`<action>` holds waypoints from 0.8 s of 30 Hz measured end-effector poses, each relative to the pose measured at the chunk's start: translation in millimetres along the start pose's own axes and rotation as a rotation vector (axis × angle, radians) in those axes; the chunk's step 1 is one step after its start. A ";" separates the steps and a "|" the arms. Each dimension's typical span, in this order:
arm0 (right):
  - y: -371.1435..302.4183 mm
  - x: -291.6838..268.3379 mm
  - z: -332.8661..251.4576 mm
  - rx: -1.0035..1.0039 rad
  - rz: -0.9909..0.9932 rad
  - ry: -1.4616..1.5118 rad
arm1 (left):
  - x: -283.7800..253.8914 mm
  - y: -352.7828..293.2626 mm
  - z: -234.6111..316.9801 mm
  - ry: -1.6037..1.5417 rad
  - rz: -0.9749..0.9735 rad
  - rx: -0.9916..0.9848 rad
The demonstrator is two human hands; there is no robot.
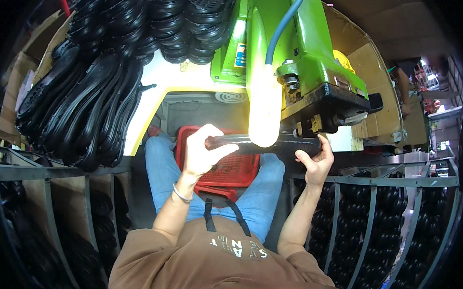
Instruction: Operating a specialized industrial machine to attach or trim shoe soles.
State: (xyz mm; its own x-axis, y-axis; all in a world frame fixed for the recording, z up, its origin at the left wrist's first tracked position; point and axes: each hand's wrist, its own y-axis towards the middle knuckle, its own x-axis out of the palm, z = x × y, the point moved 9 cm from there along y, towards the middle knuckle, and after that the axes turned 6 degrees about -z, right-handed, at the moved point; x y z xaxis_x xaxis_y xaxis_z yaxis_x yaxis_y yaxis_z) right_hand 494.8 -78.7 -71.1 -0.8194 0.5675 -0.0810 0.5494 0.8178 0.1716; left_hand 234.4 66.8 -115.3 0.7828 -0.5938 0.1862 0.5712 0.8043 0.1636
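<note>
Head view: two hands, one item held between them. The left hand (206, 151), with one bracelet (182, 195) at its wrist, is clamped on the left end of one black sole (295, 146), thumb on the near side. The right hand (317, 160) pinches the right end between thumb and fingers. The sole is held edge-on, above the person's lap and just to the near side of one green machine (316, 45); contact with the machine's head cannot be determined. One glowing lamp (265, 110) (it hides the sole's middle) hangs by one blue cable (282, 26). One red basket (181, 152) sits between the knees. On the far left, piled soles (85, 93) lie on one white table (160, 76); overlap prevents a count. Two metal racks, one left (49, 175) and one right (375, 181), hold further black pieces, likewise uncountable.
</note>
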 end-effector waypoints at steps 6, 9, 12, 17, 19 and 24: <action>0.7 32.6 0.7 -0.023 -0.113 0.005 | -33.7 -17.5 0.0 0.083 0.077 -0.017; -0.2 55.0 -8.0 -0.087 -0.151 0.035 | -51.1 -29.6 -2.6 0.140 0.103 0.000; -1.4 73.4 -9.4 -0.099 -0.239 -0.041 | -65.1 -45.1 -7.3 0.060 0.160 0.012; -4.8 100.8 -9.0 -0.115 -0.277 -0.065 | -82.6 -80.5 -60.0 -0.054 0.207 -0.012; -6.6 110.5 -7.3 -0.105 -0.290 0.011 | -80.5 -92.3 -82.0 -0.110 0.213 -0.021; -14.2 106.9 -3.9 -0.213 -0.244 -0.131 | -49.2 -103.6 -113.5 -0.224 0.169 -0.076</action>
State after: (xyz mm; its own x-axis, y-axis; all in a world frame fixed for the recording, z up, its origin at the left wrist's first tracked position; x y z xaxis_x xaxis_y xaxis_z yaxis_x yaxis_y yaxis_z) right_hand 398.8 -30.1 -78.4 -0.8870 0.3762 -0.2679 0.2818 0.9004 0.3313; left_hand 164.7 15.1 -251.4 0.7990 -0.4344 0.4157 0.4608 0.8866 0.0407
